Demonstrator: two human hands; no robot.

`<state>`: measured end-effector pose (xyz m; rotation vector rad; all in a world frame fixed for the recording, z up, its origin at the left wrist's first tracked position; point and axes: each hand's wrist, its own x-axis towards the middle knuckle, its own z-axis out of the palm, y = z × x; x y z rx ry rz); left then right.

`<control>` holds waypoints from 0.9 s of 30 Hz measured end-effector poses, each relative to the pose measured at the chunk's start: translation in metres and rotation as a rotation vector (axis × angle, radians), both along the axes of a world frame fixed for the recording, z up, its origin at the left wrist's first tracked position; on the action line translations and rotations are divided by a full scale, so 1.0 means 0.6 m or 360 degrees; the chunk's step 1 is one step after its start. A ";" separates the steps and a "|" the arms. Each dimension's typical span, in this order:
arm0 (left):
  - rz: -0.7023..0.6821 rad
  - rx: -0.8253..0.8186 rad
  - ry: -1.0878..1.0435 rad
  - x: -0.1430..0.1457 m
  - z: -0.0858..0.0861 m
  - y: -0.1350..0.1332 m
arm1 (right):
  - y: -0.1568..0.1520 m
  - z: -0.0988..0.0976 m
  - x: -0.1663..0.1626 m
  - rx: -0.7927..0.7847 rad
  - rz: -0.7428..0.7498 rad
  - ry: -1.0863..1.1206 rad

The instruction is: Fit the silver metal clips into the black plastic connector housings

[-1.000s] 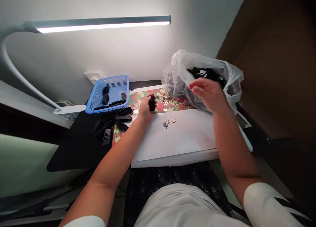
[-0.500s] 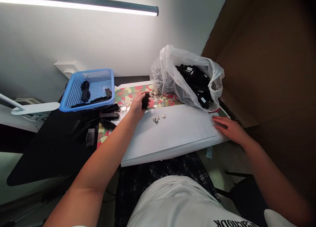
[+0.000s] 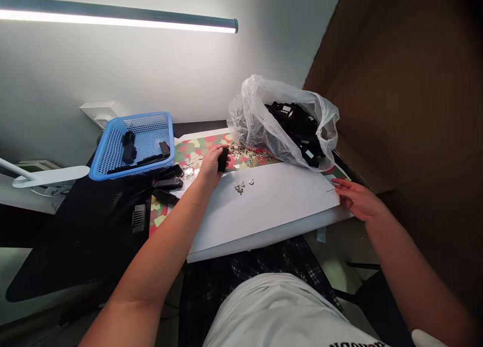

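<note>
My left hand (image 3: 211,164) is closed around a small black plastic piece (image 3: 223,159), held upright above the far edge of a white paper sheet (image 3: 275,201). Just right of it, a few small shiny metal parts (image 3: 239,188) lie on the sheet. At the sheet's right edge, the thumb and fingers of my right hand (image 3: 356,198) are drawn together. A thin dark rod (image 3: 331,189) sticks out from their tips; its other end is hidden by the fingers.
Behind stands a clear plastic bag (image 3: 256,120) full of black parts (image 3: 298,128). A blue basket (image 3: 101,158) with black pieces is at left, more black pieces (image 3: 168,184) beside it. Many metal parts (image 3: 252,158) lie on patterned paper. A cardboard wall (image 3: 407,100) rises at right.
My right hand has lifted from lying flat at the sheet's edge, and its fingers have come together on the thin rod. My left hand keeps the black piece nearly still. The view shifted slightly.
</note>
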<state>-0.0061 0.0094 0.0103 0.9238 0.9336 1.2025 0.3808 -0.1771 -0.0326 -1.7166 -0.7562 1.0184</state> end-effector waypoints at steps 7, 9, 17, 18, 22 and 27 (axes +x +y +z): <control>-0.0010 0.0007 0.0031 0.000 0.008 -0.009 | 0.017 0.012 0.009 0.0217 0.0259 0.0386; -0.0021 0.0006 0.0033 0.001 0.010 -0.013 | 0.023 0.010 0.006 0.0220 0.0209 0.0332; -0.0029 -0.0006 0.0036 0.000 0.007 -0.013 | 0.057 0.019 0.044 -0.0162 0.0333 0.0149; -0.0032 -0.0004 0.0035 0.000 0.006 -0.013 | 0.062 0.019 0.049 -0.0212 0.0390 0.0124; -0.0057 0.0004 0.0048 -0.001 0.002 -0.011 | 0.080 0.019 0.053 -0.0329 0.0549 -0.0005; -0.0064 0.0000 0.0033 -0.004 -0.004 -0.006 | 0.079 0.020 0.043 -0.0120 0.0393 -0.0204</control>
